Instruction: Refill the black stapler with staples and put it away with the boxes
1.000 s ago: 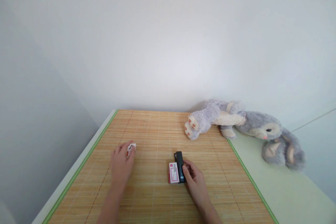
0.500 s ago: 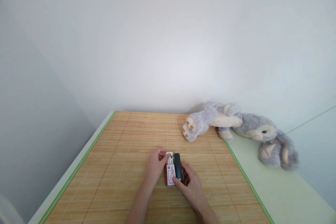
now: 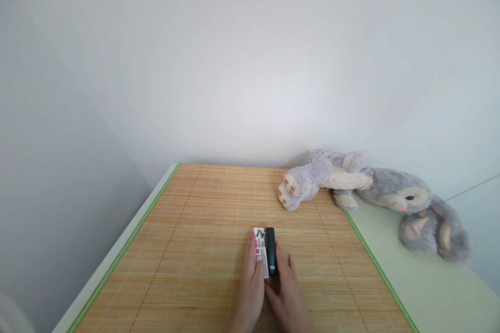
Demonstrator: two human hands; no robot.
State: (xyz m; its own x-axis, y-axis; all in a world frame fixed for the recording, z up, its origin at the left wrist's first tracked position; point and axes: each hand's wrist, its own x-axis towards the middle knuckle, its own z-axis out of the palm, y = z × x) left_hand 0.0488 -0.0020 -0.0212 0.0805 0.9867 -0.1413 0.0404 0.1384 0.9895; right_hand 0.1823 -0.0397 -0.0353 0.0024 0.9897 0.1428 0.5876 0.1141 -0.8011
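Stapler [image 3: 270,250], black and narrow, lies in the lower centre of the frame on the bamboo mat [image 3: 187,250]. It points away from me, with the white-and-red box [image 3: 261,259] touching its left side. A smaller white-and-red piece [image 3: 258,232] sits at the box's upper end; I cannot tell whether it is a flap or a separate thing.

My left hand [image 3: 251,291] is flat on the mat, fingers pressed together, their tips against the box's left edge. My right hand [image 3: 288,294] is also flat and unclenched, fingers together along the stapler's right side. Neither hand pinches anything.

I judge this step to be squaring the two things up between my palms. A next move would call for a real grip, since flat hands can only nudge and the light box could skid.

The toy rabbit [image 3: 375,187] sprawls at right, half on the pale bench [image 3: 414,286].
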